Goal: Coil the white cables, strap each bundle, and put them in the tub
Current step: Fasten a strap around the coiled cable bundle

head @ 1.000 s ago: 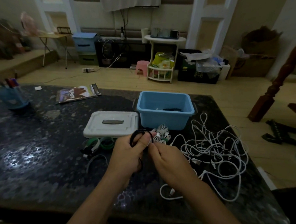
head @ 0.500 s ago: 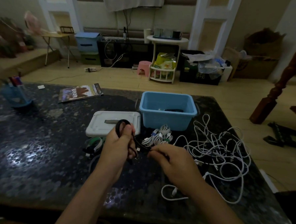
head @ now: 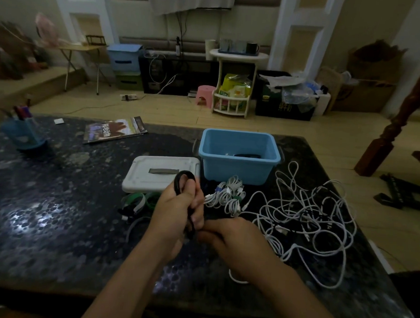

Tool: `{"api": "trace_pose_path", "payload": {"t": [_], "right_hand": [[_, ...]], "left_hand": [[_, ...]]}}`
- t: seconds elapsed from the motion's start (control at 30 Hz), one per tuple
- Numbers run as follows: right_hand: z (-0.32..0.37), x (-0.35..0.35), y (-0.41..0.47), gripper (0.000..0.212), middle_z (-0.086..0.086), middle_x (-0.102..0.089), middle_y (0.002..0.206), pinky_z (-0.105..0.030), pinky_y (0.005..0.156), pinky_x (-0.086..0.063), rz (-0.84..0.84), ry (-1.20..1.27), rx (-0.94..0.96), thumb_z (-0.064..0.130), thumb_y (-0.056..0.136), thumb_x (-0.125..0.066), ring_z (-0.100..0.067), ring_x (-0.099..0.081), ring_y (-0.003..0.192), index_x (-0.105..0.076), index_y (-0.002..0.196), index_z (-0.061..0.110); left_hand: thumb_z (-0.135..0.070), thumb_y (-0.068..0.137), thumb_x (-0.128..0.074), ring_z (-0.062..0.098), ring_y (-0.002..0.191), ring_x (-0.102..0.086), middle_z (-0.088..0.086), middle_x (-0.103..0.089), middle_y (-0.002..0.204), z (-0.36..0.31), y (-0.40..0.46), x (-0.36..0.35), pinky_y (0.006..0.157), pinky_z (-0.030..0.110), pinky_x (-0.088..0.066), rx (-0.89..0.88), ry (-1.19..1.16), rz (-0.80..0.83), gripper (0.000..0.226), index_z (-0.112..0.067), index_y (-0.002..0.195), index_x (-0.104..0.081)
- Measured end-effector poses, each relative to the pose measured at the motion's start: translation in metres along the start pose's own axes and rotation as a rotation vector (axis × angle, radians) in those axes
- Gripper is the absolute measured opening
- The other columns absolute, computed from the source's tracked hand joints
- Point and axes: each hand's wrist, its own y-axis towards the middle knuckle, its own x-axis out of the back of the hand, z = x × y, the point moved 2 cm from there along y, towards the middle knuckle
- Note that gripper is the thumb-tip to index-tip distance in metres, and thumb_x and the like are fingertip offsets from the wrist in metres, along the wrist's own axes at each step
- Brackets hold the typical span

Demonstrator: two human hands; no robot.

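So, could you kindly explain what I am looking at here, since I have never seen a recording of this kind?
There is no machine: a person wears a camera on the head, looking forward and down at both bare hands. The left hand grips a black cable coiled into a loop, and the right hand pinches its lower end. On the dark table lie a tangle of loose white cables, a few coiled white bundles, green straps, a white lid and the open blue tub. Further left are a magazine and a pen cup.
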Motion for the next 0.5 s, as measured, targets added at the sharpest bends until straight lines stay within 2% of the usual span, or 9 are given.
{"api": "trace_pose_path", "payload": {"t": [0.07, 0.1, 0.2, 0.3, 0.4, 0.47, 0.5], "right_hand": [[-0.001, 0.004, -0.001, 0.019, 0.008, -0.070, 0.093, -0.031, 0.071, -0.046, 0.022, -0.001, 0.051, 0.046, 0.097, -0.055, -0.010, -0.062, 0.083, -0.067, 0.107, 0.034], [-0.003, 0.008, -0.002, 0.018, 0.011, -0.068, 0.093, -0.029, 0.073, -0.047, 0.020, 0.027, 0.057, 0.045, 0.096, -0.056, -0.007, -0.061, 0.084, -0.067, 0.106, 0.033], [-0.010, 0.023, -0.004, 0.014, 0.015, -0.065, 0.096, -0.024, 0.079, -0.050, 0.003, 0.112, 0.041, 0.036, 0.097, -0.056, -0.002, -0.060, 0.088, -0.068, 0.103, 0.032], [-0.012, 0.037, -0.006, 0.010, 0.016, -0.063, 0.085, -0.018, 0.071, -0.046, -0.026, 0.227, 0.026, 0.028, 0.098, -0.059, -0.002, -0.059, 0.082, -0.066, 0.091, 0.030], [-0.010, 0.049, -0.004, 0.024, 0.014, -0.059, 0.069, -0.015, 0.059, -0.038, -0.103, 0.465, 0.005, 0.025, 0.101, -0.055, -0.002, -0.052, 0.063, -0.066, 0.080, 0.026], [-0.007, 0.053, -0.002, 0.027, 0.011, -0.060, 0.068, -0.020, 0.060, -0.040, -0.154, 0.544, 0.016, 0.030, 0.099, -0.052, -0.003, -0.052, 0.062, -0.068, 0.078, 0.025], [-0.006, 0.054, -0.001, 0.027, 0.010, -0.061, 0.070, -0.024, 0.062, -0.043, -0.166, 0.568, 0.023, 0.031, 0.098, -0.051, -0.007, -0.055, 0.066, -0.068, 0.077, 0.026]], "left_hand": [[-0.022, 0.108, -0.034, 0.012, 0.042, -0.024, 0.000, -0.033, 0.059, -0.002, 0.005, 0.007, 0.041, 0.024, -0.020, -0.005, 0.012, -0.037, 0.022, -0.012, 0.091, -0.044], [-0.026, 0.108, -0.036, 0.011, 0.043, -0.026, -0.002, -0.035, 0.058, -0.002, 0.008, 0.014, 0.042, 0.025, -0.021, -0.039, 0.106, -0.087, 0.025, -0.015, 0.088, -0.045], [-0.054, 0.100, -0.041, 0.009, 0.053, -0.039, -0.011, -0.045, 0.061, -0.005, 0.012, 0.028, 0.050, 0.031, -0.032, -0.203, 0.555, -0.189, 0.034, -0.028, 0.081, -0.048], [-0.064, 0.085, -0.036, 0.001, 0.064, -0.049, -0.008, -0.054, 0.073, -0.003, 0.011, 0.030, 0.055, 0.019, -0.034, -0.269, 0.889, -0.170, 0.044, -0.023, 0.092, -0.050], [-0.079, 0.079, -0.033, -0.005, 0.060, -0.049, -0.006, -0.053, 0.071, 0.000, 0.010, 0.024, 0.054, 0.014, -0.037, -0.316, 0.944, -0.073, 0.064, -0.018, 0.087, -0.049], [-0.088, 0.073, -0.038, -0.002, 0.057, -0.045, -0.004, -0.050, 0.069, 0.004, 0.010, 0.019, 0.055, 0.015, -0.038, -0.331, 0.923, 0.004, 0.078, -0.012, 0.088, -0.050], [-0.086, 0.071, -0.046, -0.001, 0.055, -0.042, -0.004, -0.047, 0.067, 0.006, 0.010, 0.017, 0.055, 0.016, -0.037, -0.320, 0.904, 0.031, 0.077, -0.011, 0.087, -0.049]]}}
